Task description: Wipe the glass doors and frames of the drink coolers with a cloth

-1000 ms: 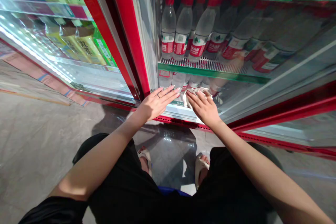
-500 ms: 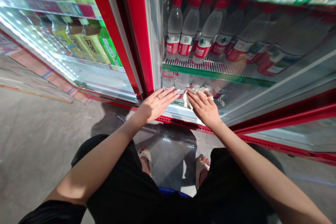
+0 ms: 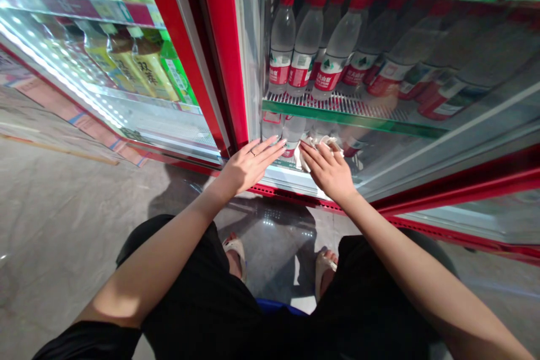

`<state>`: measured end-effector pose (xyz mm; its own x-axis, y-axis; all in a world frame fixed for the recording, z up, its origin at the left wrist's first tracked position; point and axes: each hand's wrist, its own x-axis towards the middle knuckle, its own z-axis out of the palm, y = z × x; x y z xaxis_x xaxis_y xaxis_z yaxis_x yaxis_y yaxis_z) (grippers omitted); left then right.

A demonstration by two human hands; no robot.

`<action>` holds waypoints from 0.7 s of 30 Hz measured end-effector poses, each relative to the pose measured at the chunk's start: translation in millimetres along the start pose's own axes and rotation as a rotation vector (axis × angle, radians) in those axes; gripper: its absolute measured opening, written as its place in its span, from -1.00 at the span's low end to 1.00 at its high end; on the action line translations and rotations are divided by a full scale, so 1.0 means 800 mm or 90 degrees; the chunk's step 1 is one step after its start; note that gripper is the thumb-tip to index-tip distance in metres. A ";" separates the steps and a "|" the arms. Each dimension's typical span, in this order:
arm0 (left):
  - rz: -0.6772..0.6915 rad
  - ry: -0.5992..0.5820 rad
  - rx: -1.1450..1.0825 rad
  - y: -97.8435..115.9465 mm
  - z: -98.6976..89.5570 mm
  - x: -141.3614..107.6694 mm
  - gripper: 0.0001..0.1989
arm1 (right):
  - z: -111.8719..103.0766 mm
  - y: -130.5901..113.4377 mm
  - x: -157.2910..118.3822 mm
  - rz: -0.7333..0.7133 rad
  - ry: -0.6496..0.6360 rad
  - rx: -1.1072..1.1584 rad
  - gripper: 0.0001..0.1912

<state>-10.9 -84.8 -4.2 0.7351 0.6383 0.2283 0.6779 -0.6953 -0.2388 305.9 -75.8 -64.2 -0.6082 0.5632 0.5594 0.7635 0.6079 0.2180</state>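
Observation:
My right hand presses a crumpled white cloth against the lower part of the glass door. The cloth bunches out past its fingertips. To its left, my left hand, with a ring on one finger, lies flat with fingers stretched out near the door's lower left corner and holds nothing. Behind the glass stand water bottles with red caps and red labels on a green-edged shelf, and more bottles show below it.
On the left, another red-framed fridge holds yellow-labelled drink bottles. A red frame slants along the right. Below are the grey floor, my knees in black and my feet in light sandals.
The view has shifted slightly, so the bottles sit a little further right. Both hands stay in nearly the same place, and the cloth remains under my right hand.

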 end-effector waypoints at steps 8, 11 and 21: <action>0.006 0.033 0.016 -0.002 0.004 0.003 -0.18 | 0.013 -0.011 0.008 -0.060 -0.041 0.008 -0.19; 0.000 0.067 0.002 -0.006 0.005 0.005 -0.15 | -0.002 0.004 0.014 -0.022 0.009 -0.027 -0.23; -0.034 0.016 0.001 -0.011 -0.007 -0.009 -0.19 | 0.010 -0.017 0.010 -0.032 -0.040 0.044 -0.16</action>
<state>-22.6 -85.1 1.3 0.6977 0.6660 0.2640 0.7160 -0.6602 -0.2270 289.3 -75.0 -69.1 -0.6592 0.5643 0.4969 0.7165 0.6719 0.1874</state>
